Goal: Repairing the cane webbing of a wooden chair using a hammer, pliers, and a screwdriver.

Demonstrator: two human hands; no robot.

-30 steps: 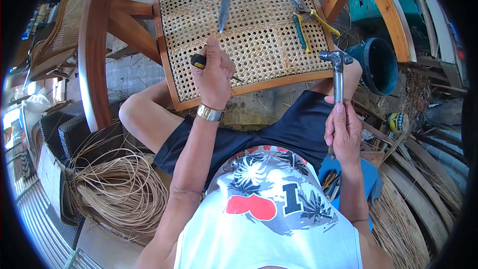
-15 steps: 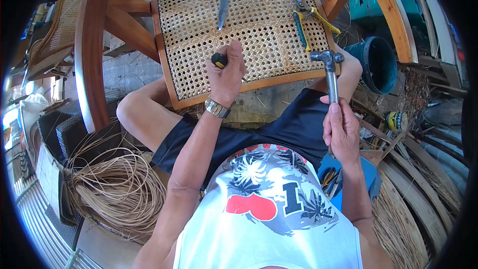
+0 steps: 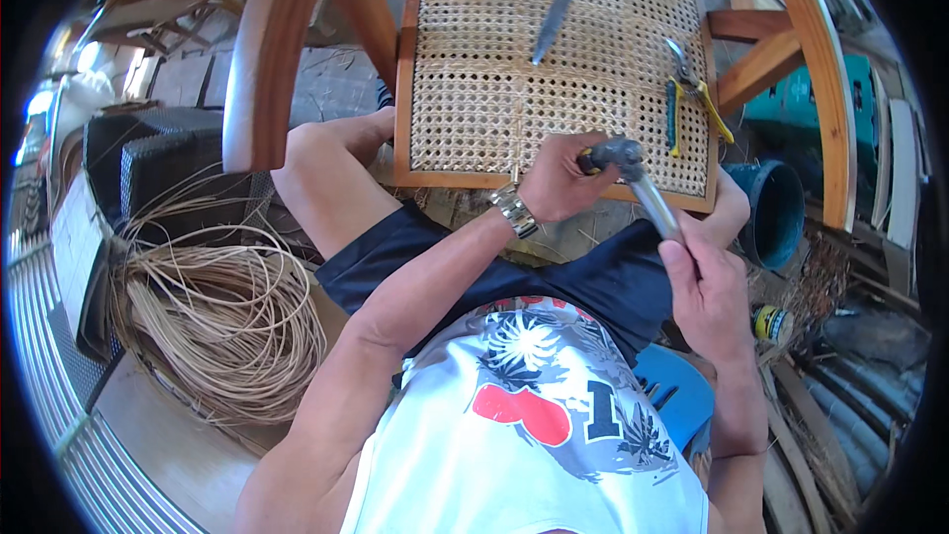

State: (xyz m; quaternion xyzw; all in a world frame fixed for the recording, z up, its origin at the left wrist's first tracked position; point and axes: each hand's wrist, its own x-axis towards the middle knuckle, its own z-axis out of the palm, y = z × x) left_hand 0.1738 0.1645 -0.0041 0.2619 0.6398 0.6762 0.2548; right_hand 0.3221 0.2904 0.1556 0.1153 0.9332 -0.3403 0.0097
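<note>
On the near edge of a woven cane chair seat [image 3: 554,59], held in a wooden frame [image 3: 405,69] across the person's knees:

Left hand [image 3: 556,178], metal watch at the wrist: fingers closed around a small tool with a yellow-and-black handle [image 3: 587,162], set against the cane by the front rail. Its tip is hidden, so its kind is uncertain, possibly a chisel or punch.

Right hand [image 3: 704,287]: fingers wrapped tight on the shaft of a metal hammer [image 3: 643,188], whose head lies touching or just above the small tool's handle; blur prevents telling which.

On the seat, well apart from the hands: a flat metal blade [image 3: 551,28]; pliers with green and yellow grips [image 3: 684,89].

Beside the person's left: coil of loose cane strands [image 3: 222,326]. Beside the right: blue bucket [image 3: 776,210].
</note>
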